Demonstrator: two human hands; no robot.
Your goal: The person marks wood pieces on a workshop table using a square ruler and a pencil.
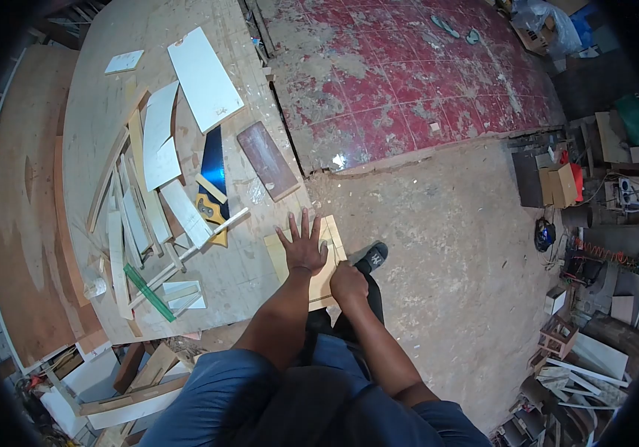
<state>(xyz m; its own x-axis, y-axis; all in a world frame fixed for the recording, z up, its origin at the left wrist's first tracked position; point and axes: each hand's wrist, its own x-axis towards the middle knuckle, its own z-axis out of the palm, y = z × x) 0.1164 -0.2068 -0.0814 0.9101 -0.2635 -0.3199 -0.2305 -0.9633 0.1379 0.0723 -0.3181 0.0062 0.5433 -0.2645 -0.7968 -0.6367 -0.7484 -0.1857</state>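
Observation:
My left hand (pixel 304 249) lies flat with its fingers spread on a light wooden board (pixel 322 289), which sits at the table's edge close to my body. At the board's right side is my right hand (pixel 349 284), closed into a fist; whatever it may grip is hidden under the fingers. A thin line runs along the board's right part, near the fist. To the left of the board, a handsaw (pixel 214 165) with a yellow and black handle rests among wood strips. Beyond my left hand lies a dull reddish-brown rectangular block (pixel 267 160).
White panels (pixel 205 78), wood strips (pixel 122 238) and a green strip (pixel 149 293) lie on the plywood table (pixel 237 298). A dark shoe (pixel 374 255) shows on the concrete floor. Cardboard boxes (pixel 559 185) and scrap wood (pixel 576 380) line the right side.

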